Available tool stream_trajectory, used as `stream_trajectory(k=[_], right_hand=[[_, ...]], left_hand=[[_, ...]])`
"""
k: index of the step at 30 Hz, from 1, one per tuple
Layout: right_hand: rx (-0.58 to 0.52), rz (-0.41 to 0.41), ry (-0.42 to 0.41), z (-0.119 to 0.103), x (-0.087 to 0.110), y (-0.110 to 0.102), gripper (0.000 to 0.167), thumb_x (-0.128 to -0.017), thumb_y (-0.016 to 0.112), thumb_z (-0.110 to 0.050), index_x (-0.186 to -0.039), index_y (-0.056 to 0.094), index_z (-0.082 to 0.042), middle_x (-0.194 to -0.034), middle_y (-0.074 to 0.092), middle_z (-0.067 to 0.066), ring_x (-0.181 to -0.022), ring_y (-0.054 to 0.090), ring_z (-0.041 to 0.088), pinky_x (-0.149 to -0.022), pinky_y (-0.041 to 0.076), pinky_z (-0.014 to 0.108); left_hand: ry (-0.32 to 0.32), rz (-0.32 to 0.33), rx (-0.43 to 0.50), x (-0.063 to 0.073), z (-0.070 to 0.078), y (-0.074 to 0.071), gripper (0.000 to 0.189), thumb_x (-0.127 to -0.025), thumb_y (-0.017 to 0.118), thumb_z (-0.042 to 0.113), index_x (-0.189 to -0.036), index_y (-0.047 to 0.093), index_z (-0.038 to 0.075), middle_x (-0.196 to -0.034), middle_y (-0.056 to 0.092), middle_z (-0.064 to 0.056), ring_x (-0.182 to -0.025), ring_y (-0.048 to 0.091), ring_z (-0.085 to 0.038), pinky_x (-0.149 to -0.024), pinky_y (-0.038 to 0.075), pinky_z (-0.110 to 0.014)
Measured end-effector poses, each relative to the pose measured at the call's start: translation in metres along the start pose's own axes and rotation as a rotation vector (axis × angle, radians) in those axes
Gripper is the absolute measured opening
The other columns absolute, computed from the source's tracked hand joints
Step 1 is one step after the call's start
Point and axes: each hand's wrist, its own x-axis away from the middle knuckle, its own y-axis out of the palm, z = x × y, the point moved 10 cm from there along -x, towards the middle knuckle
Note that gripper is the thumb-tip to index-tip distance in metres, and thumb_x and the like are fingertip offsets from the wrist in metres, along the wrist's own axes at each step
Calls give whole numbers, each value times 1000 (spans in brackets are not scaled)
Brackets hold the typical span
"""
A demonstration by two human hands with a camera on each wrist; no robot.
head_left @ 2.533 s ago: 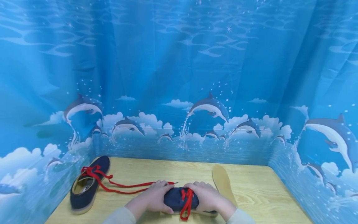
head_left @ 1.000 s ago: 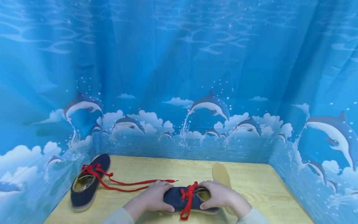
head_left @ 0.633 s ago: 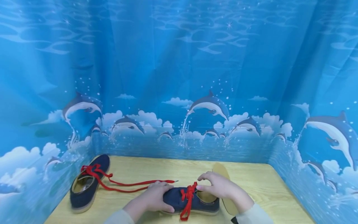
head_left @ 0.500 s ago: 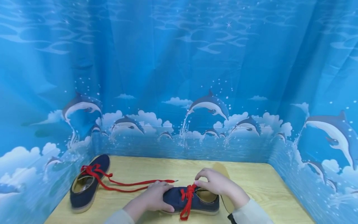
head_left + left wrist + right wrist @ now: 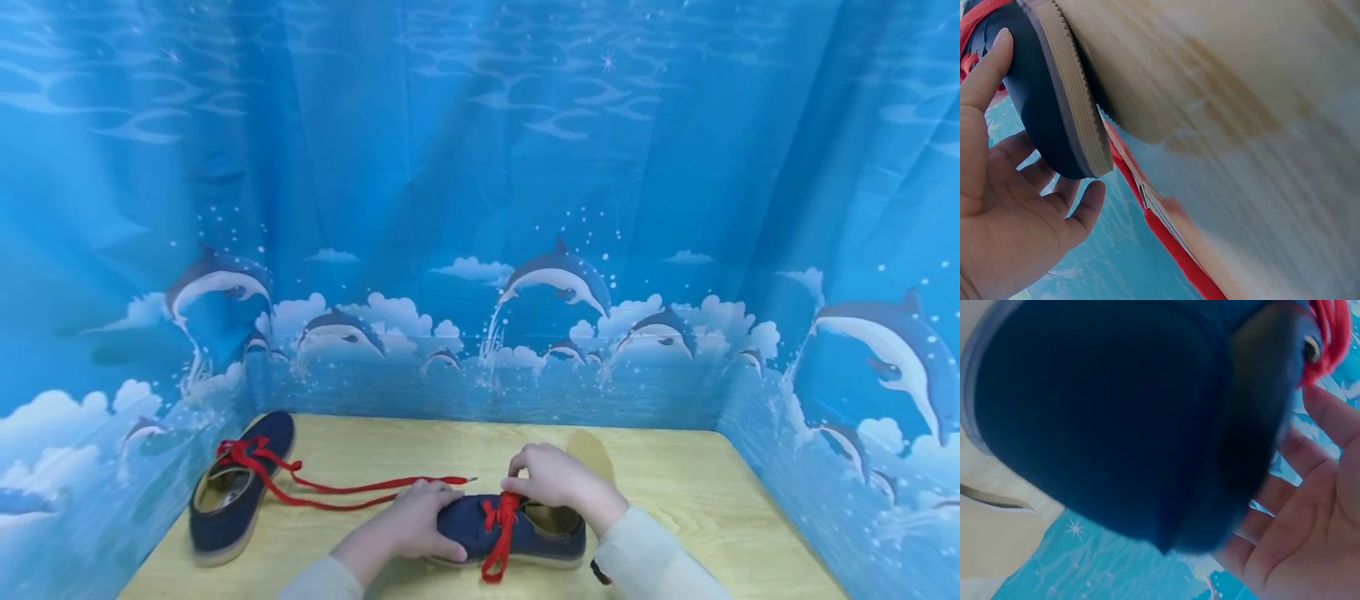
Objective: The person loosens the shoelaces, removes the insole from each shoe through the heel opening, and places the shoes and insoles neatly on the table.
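Note:
A navy canvas shoe [image 5: 551,546] with a red shoelace [image 5: 501,542] tied in a bow lies sideways at the table's front. My left hand [image 5: 408,521] grips its toe, thumb on the near side and fingers on the far side; the left wrist view has the toe [image 5: 1041,94] between thumb and fingers. At the bow's far side my right hand [image 5: 551,475] pinches the red lace. In the right wrist view the thumb meets the red lace [image 5: 1333,337], and the heel [image 5: 1097,425] fills much of the picture. The lace between the right fingertips is mostly hidden.
Another navy shoe [image 5: 221,529] stands at the table's left, its long red lace [image 5: 352,492] trailing right towards my left hand. A tan insole [image 5: 592,457] lies behind my right wrist. A blue dolphin-print curtain [image 5: 480,208] encloses the wooden table [image 5: 712,500].
My right hand let go of the shoe's heel end, lifted, and moved left to the bow, where it now pinches the lace. My left hand keeps its grip on the toe.

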Motion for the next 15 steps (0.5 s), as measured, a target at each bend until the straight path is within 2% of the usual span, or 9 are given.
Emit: stream_trajectory(k=[3, 9, 12, 15], right_hand=[[-5, -26, 40, 2, -3, 6, 27, -97, 64, -44, -93, 78, -20, -87, 69, -10, -79, 64, 11, -71, 54, 34], [-29, -28, 121, 5, -1, 11, 38, -95, 65, -48, -68, 67, -20, -58, 56, -6, -52, 49, 12, -50, 41, 29], [-34, -12, 109, 2, -3, 10, 41, -93, 68, -46, -63, 62, -20, -54, 50, -7, -50, 44, 11, -49, 38, 27], [-79, -14, 76, -2, -4, 11, 38, -92, 71, -38, -61, 61, -19, -53, 47, -9, -49, 40, 9, -50, 36, 26]], left_hand=[[-4, -6, 9, 0, 2, 0, 88, -71, 83, 61, -142, 58, 14, -137, 57, -5, -120, 49, -28, -100, 42, -53], [-22, -16, 17, 1, 2, 0, 87, -71, 84, 59, -141, 59, 14, -137, 57, -6, -123, 48, -32, -102, 41, -56], [-22, -12, 16, 1, 2, 0, 87, -71, 84, 59, -141, 59, 13, -137, 57, -7, -126, 47, -34, -104, 40, -57], [-16, -9, 12, 1, 2, -1, 87, -71, 84, 59, -140, 59, 13, -137, 57, -7, -125, 48, -34, -103, 40, -56]])
